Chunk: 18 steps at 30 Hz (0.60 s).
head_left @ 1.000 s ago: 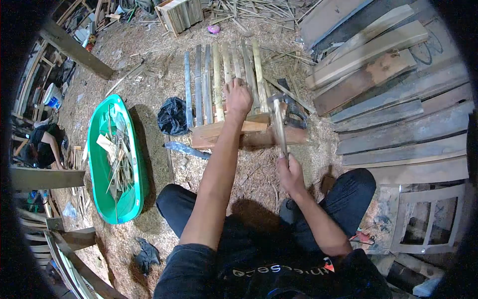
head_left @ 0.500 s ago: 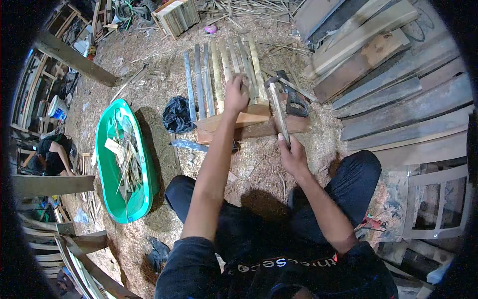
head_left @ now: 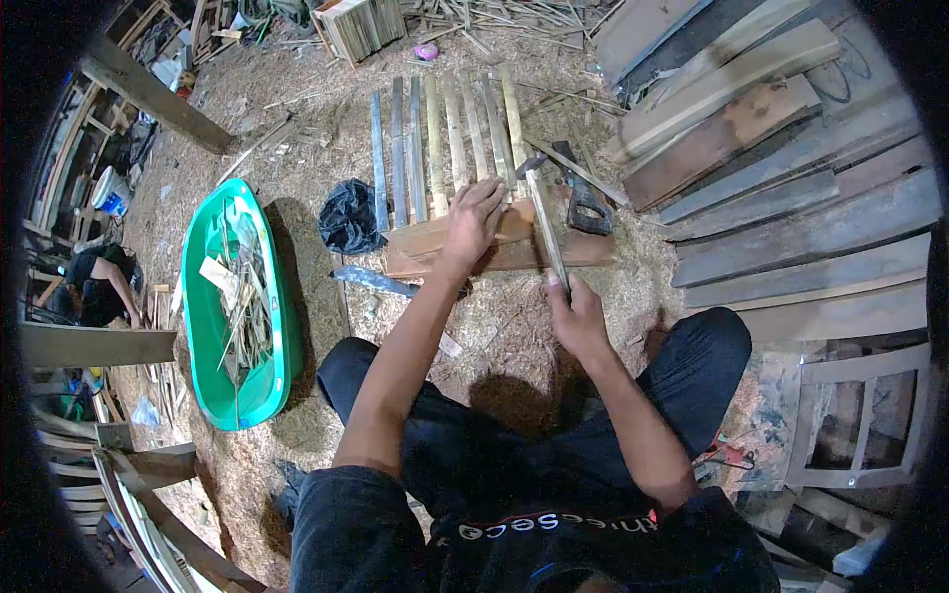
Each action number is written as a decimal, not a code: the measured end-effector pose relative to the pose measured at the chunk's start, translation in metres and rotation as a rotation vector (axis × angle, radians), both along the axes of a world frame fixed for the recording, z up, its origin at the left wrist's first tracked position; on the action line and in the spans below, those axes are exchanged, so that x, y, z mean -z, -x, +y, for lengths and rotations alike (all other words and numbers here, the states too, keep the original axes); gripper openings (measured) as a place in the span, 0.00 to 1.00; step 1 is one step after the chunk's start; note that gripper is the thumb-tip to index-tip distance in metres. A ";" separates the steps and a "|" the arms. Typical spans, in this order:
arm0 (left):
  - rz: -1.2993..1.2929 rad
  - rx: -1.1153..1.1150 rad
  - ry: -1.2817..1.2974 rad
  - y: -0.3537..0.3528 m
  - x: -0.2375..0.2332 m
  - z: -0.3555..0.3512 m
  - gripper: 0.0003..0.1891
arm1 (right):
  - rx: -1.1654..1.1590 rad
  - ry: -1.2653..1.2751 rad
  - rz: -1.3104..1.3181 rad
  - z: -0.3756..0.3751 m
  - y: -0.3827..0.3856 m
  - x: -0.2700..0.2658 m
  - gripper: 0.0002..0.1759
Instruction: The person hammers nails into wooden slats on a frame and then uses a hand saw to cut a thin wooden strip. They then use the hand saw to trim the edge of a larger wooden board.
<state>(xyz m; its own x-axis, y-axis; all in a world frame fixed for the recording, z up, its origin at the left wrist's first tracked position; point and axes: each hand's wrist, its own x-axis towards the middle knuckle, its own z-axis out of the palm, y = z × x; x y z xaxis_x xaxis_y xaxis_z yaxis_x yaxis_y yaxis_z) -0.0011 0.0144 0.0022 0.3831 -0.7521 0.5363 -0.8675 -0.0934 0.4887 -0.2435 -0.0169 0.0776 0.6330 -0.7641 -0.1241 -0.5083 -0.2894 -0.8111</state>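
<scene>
My right hand (head_left: 576, 314) is wrapped round the lower end of the wooden handle of a hammer (head_left: 546, 222), whose dark head is up at the right end of a wooden board. My left hand (head_left: 474, 225) lies with its fingers spread on the near board (head_left: 420, 237). Several thin wooden slats (head_left: 432, 138) stretch away from that board side by side, some grey, some yellowish. Beneath it is a reddish plank (head_left: 583, 250). A handsaw with a black handle (head_left: 590, 212) lies just right of the hammer.
A green tub (head_left: 193, 341) with wood scraps stands at the left, near a black plastic bag (head_left: 351, 219). Planks (head_left: 806, 242) cover the right side. A wooden crate (head_left: 361, 30) is at the top. Another person (head_left: 101, 287) crouches at the far left.
My left hand has come down from the slats to the near board, its fingers now spread. My right hand still holds the hammer, slightly lower. The camera view has shifted a little.
</scene>
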 end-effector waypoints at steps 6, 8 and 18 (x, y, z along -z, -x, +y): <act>-0.058 -0.027 0.089 0.003 0.004 -0.004 0.16 | -0.030 0.017 0.021 0.003 0.002 0.002 0.23; -0.086 -0.045 0.096 0.005 0.003 -0.004 0.16 | -0.030 0.013 0.027 0.003 0.003 0.005 0.23; 0.013 -0.086 0.085 0.012 -0.004 -0.004 0.15 | -0.048 -0.019 0.079 0.006 0.002 -0.015 0.20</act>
<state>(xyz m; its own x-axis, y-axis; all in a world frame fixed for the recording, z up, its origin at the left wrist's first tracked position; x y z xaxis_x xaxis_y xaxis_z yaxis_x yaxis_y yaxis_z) -0.0127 0.0101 0.0066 0.4514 -0.6681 0.5915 -0.8517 -0.1248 0.5090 -0.2453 -0.0112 0.0930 0.6567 -0.7301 -0.1890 -0.5567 -0.3002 -0.7746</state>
